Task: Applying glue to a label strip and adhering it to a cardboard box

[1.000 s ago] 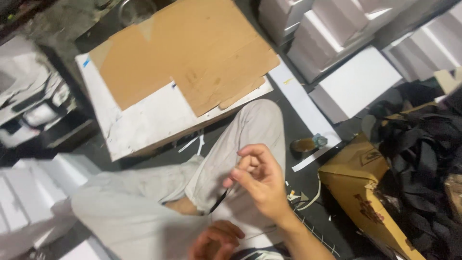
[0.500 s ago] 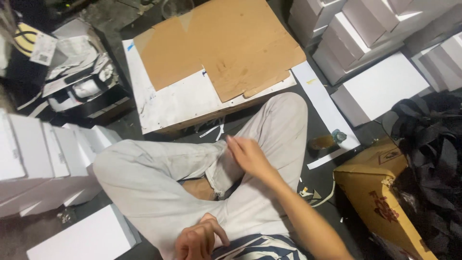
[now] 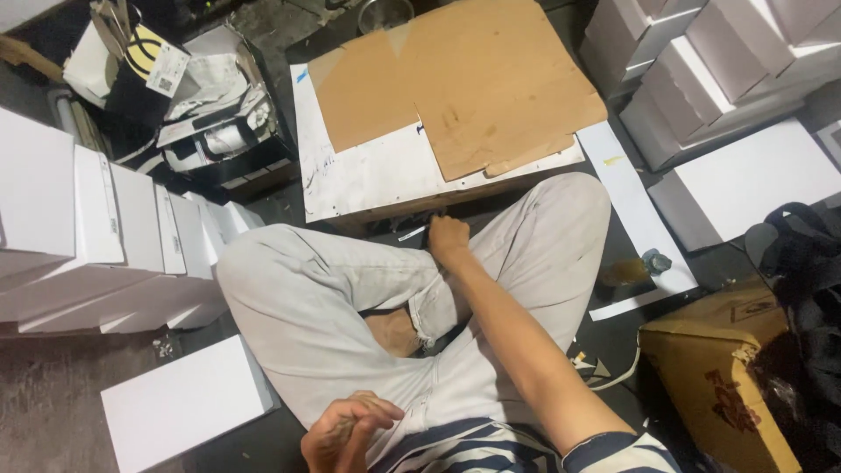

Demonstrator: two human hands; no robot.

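Observation:
I sit cross-legged on the floor in pale grey trousers [image 3: 315, 298]. My right hand [image 3: 448, 238] is stretched forward to the floor just under the front edge of a low white board [image 3: 368, 180]. Its fingers are curled down on a small white strip [image 3: 410, 234] that sticks out to the left of the hand. Brown cardboard sheets [image 3: 473, 88] lie on the board. My left hand [image 3: 346, 429] hovers near my lap at the bottom of the view, with its fingers loosely curled and nothing visible in them.
Rows of white boxes [image 3: 96, 236] line the left and more white boxes [image 3: 701, 70] stack at the upper right. One white box [image 3: 184, 403] lies by my left knee. A brown carton [image 3: 727, 368], dark cloth [image 3: 806, 263], a white panel [image 3: 631, 210] with a small bottle [image 3: 653, 261] stand right.
My right hand has gone from raised above my knee down and forward to the floor at the board's edge. The view has shifted, and my left hand has stayed low by my lap.

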